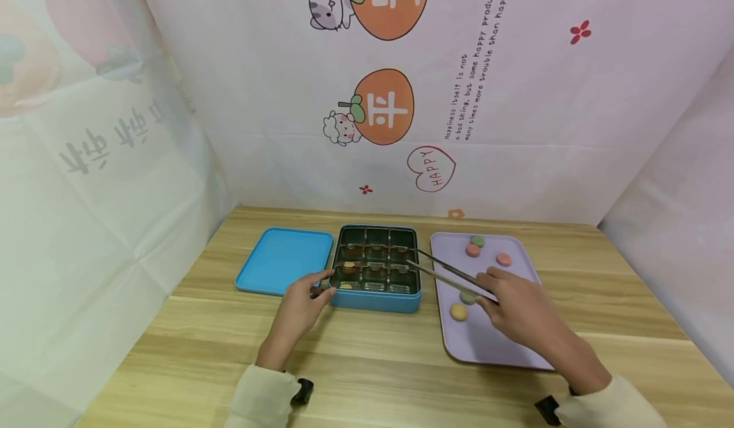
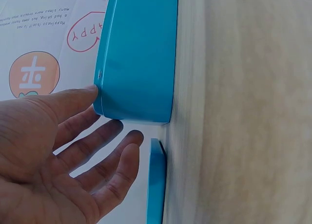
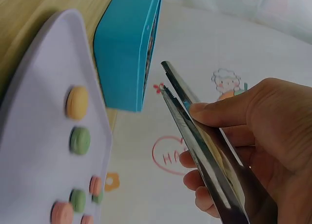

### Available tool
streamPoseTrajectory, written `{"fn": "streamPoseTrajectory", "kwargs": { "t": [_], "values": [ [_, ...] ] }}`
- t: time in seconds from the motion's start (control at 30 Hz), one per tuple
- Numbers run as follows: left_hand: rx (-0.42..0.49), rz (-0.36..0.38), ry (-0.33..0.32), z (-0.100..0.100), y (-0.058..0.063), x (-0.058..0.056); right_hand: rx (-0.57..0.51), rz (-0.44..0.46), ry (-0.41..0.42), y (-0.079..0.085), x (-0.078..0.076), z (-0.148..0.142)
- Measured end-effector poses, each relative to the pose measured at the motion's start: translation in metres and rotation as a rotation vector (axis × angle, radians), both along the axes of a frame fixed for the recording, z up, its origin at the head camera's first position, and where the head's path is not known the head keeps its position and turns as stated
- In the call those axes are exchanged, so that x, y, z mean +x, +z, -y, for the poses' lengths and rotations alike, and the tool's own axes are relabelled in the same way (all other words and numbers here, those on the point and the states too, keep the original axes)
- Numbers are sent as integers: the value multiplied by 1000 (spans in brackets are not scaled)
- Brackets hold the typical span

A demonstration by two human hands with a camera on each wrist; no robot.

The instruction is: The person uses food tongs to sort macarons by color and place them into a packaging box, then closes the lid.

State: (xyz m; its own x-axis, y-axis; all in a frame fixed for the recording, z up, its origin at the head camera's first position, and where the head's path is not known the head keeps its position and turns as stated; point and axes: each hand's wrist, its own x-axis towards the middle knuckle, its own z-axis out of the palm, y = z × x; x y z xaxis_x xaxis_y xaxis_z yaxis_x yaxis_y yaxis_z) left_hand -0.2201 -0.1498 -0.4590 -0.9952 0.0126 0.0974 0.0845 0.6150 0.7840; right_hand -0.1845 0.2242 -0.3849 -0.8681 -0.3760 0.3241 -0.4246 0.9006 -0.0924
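Observation:
At the front left corner of a blue box (image 1: pixel 375 300), my left hand (image 1: pixel 298 307) touches the rim with its thumb, its other fingers loosely bent beside the wall. A dark divided insert (image 1: pixel 376 254) fills the box, and small yellow macarons (image 1: pixel 348 265) sit in two of its left compartments. My right hand (image 1: pixel 524 307) grips metal tongs (image 3: pixel 195 136). Their serrated tips stand apart over the box's right side, with nothing between them. Below that hand lies a lilac tray (image 1: pixel 487 345) bearing a yellow macaron (image 1: pixel 459 312), green macarons (image 3: pixel 80 140) and pink macarons (image 1: pixel 504 260).
Left of the box lies a flat blue lid (image 1: pixel 287 259), partly behind my left hand. A wooden table (image 1: pixel 367 370) carries everything. Printed white cloth (image 1: pixel 275 97) hangs behind the table and along both sides.

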Motion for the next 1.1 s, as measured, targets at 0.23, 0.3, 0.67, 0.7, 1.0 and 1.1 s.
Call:
{"fn": "streamPoseTrajectory", "kwargs": {
  "t": [0.23, 0.3, 0.67, 0.7, 1.0, 1.1],
  "values": [
    [1, -4, -5, 0, -1, 0, 11, 11, -12, -6, 13, -29],
    [1, -3, -7, 0, -1, 1, 21, 40, -31, -8, 18, -36],
    [2, -3, -5, 0, 0, 2, 101, 57, -108, -29, 40, -56],
    [3, -2, -5, 0, 0, 2, 98, 66, -116, -31, 42, -57],
    [-6, 1, -3, 0, -1, 1, 79, 57, -132, -46, 56, -63],
    [-5, -3, -1, 0, -1, 0, 78, 51, -136, -50, 60, -65]
  ]
}}
